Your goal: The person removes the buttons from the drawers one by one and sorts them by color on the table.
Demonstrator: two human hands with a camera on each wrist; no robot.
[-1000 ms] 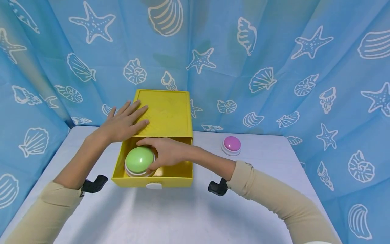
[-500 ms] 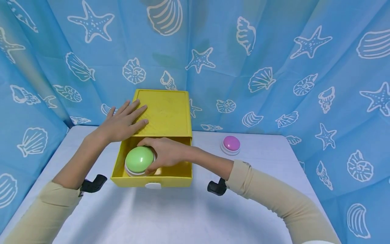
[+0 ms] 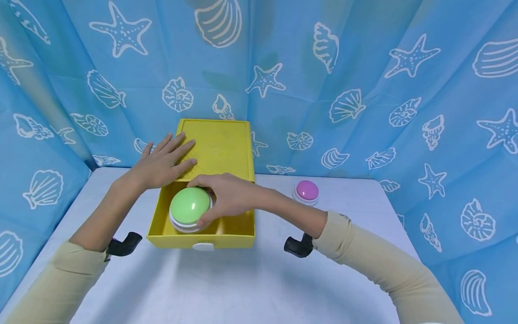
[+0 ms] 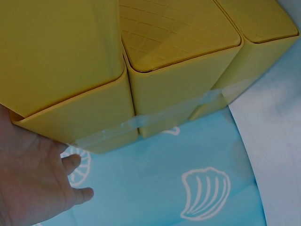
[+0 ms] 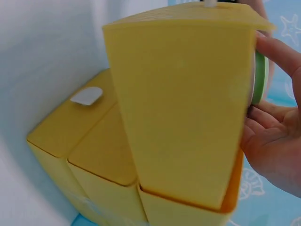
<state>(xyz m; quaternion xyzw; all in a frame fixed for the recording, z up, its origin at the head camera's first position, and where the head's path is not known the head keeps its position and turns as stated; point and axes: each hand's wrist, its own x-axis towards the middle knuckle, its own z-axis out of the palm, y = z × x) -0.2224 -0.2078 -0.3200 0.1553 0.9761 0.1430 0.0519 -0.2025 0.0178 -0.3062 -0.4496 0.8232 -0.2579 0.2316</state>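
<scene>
A yellow drawer unit [image 3: 222,148] stands on the table with its top drawer [image 3: 234,241] pulled out toward me. Inside that drawer, at its left, is a green domed push light [image 3: 189,204] on a white round base. My right hand [image 3: 234,194] grips its right side, thumb at the front and fingers at the back. In the right wrist view a sliver of the green light [image 5: 259,80] shows past the drawer wall. My left hand [image 3: 159,165] rests on the unit's top at the left edge, fingers spread. From the left wrist, part of this hand [image 4: 33,176] shows beside the unit.
A smaller pink push light [image 3: 306,191] on a white base sits on the white table [image 3: 243,288], right of the unit. Lower drawers [image 5: 101,146] are closed beneath the top one. A blue curtain [image 3: 291,103] with white shells hangs behind and at both sides.
My right hand has moved up and slightly right with the green push light, which now sits higher and tilts a little. My left hand has stayed put on the unit.
</scene>
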